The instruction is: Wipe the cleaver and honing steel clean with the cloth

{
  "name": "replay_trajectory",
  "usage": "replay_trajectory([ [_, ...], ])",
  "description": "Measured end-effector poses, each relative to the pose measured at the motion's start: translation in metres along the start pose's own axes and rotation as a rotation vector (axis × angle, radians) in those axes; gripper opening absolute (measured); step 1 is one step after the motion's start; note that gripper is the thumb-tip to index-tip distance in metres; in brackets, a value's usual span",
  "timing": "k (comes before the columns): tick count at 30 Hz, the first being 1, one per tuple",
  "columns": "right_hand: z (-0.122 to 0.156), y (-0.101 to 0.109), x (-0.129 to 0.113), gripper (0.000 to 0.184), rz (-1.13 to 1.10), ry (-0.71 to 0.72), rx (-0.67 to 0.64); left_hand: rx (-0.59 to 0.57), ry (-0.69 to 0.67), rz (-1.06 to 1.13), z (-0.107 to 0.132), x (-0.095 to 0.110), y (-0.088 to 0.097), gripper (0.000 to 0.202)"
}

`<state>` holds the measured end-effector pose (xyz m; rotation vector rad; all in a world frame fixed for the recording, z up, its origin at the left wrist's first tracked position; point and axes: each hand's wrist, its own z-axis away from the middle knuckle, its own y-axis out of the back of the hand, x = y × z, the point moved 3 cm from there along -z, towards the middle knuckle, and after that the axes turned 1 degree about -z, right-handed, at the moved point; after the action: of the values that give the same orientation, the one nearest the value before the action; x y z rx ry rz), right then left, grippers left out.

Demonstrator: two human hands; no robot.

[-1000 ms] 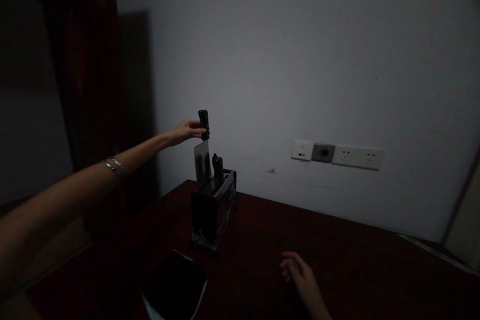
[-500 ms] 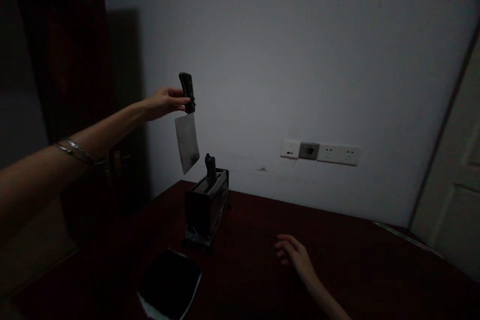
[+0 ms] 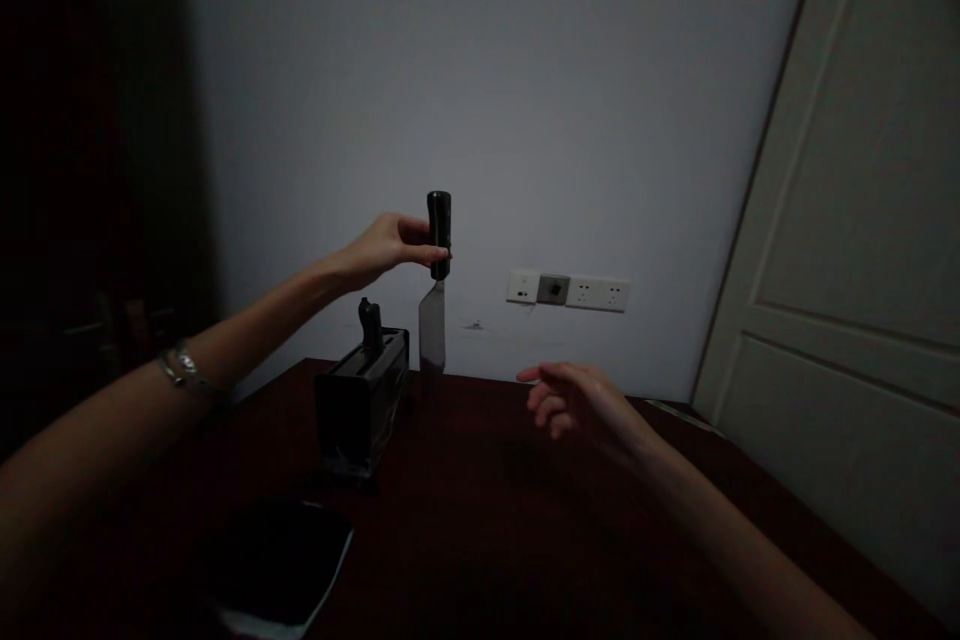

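Observation:
My left hand (image 3: pixel 390 245) pinches the black handle of a cleaver (image 3: pixel 433 325), whose broad metal blade hangs straight down. The blade is to the right of a dark knife block (image 3: pixel 352 410), apart from it and above the dark red table. Another black-handled knife (image 3: pixel 370 328) stands upright in the block's slots, its blade hidden. Farther right, my right hand (image 3: pixel 574 400) hovers over the table, holding nothing, with its fingers loosely curled and apart.
In front of the knife block lies a black object with a pale edge (image 3: pixel 285 570), too dark to name. Behind the dark red table (image 3: pixel 480 520) rises a pale wall with switches and sockets (image 3: pixel 568 291). A white panelled door (image 3: pixel 847 250) stands at the right.
My left hand has carried the cleaver from above the knife block to its right side, the blade turning more edge-on. My right hand has risen. The view has swung right.

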<state>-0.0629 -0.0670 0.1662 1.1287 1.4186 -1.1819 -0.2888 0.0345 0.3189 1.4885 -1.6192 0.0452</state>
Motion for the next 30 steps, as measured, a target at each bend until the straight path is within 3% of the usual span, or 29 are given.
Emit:
replay_trajectory([
  [3, 0.01, -0.002, -0.008, 0.029, -0.051, -0.018, -0.02, -0.041, -0.01, 0.053, -0.002, -0.012, -0.043, 0.023],
  [7, 0.011, 0.001, -0.002, 0.032, -0.177, -0.092, -0.029, -0.093, -0.038, 0.158, -0.002, -0.024, -0.095, 0.022],
  [12, 0.007, 0.008, 0.009, 0.036, -0.293, -0.174, 0.013, -0.103, -0.124, 0.208, 0.008, -0.031, -0.141, 0.021],
  [19, 0.002, 0.019, 0.025, 0.043, -0.375, -0.22, 0.049, -0.016, -0.223, 0.068, 0.024, -0.046, -0.177, 0.016],
  [24, -0.001, 0.022, 0.035, 0.035, -0.472, -0.189, 0.102, 0.037, -0.28, 0.071, 0.036, -0.055, -0.193, 0.016],
  [27, -0.002, 0.023, 0.039, 0.031, -0.532, -0.182, 0.129, 0.08, -0.401, 0.048, 0.044, -0.057, -0.201, 0.019],
  [30, -0.005, 0.025, 0.046, 0.031, -0.576, -0.196, 0.152, 0.152, -0.608, -0.028, 0.055, -0.06, -0.209, 0.027],
])
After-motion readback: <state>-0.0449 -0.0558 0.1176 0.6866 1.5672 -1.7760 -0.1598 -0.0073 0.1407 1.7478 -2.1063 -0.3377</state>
